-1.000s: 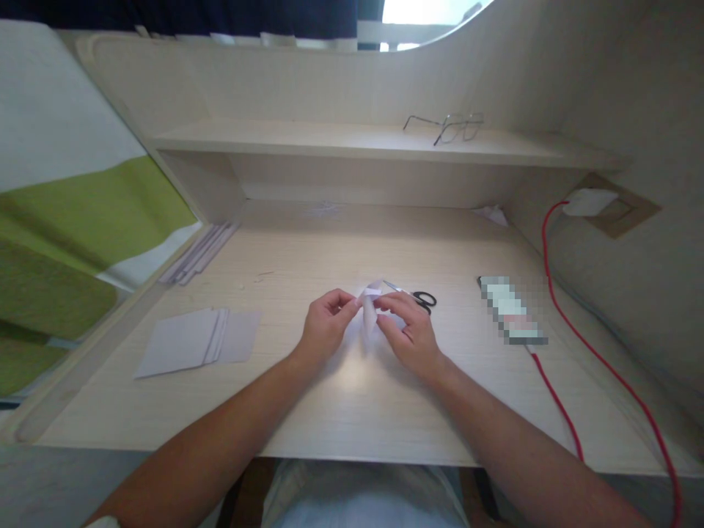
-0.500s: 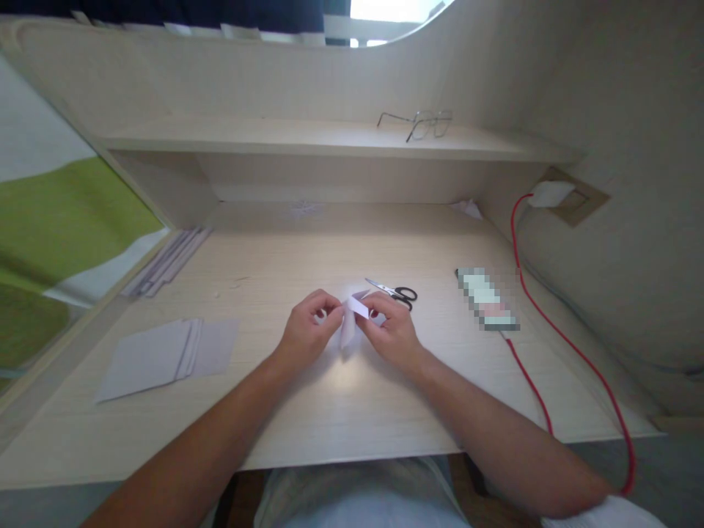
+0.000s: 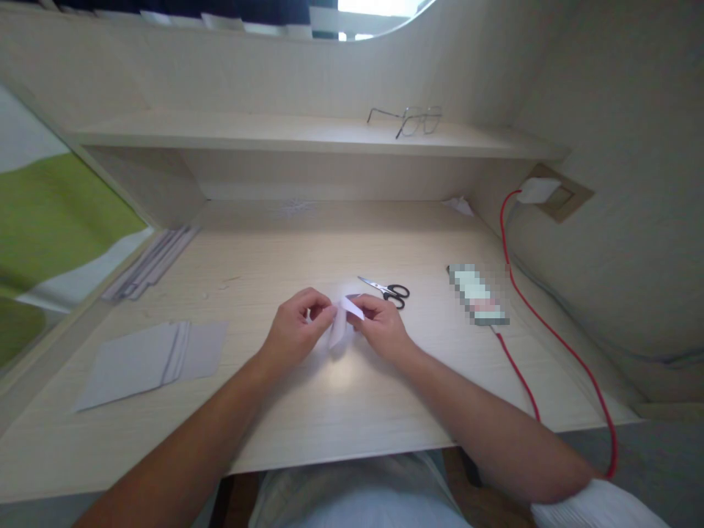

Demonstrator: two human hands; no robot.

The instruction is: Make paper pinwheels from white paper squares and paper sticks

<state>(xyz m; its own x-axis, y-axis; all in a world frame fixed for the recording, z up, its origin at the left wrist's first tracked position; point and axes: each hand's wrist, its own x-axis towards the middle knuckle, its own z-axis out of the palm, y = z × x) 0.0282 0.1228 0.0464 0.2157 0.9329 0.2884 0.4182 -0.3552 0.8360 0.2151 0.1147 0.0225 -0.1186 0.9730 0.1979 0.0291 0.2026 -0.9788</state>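
Paper folding at a desk, mid-stage. The left hand and the right hand meet just above the desktop, each closed in a fingertip pinch on the same small folded white paper, which sits between them, partly raised off the wood. The paper already shows several creases and a turned-over flap at its upper edge, so folding appears well begun; its final form is not readable, and it is judged unfinished since both hands are pinched on it. Well off to the outer side of the left hand lies a loose stack of flat paper sheets, unfolded, which suggests further pieces remain. Just beyond the right hand's fingertips lie small black-handled scissors, blades shut, untouched. Farther out on that side rests a blurred flat device with a red cable running up to a wall plug. Farthest away, on the shelf above, a pair of wire-framed glasses lies.
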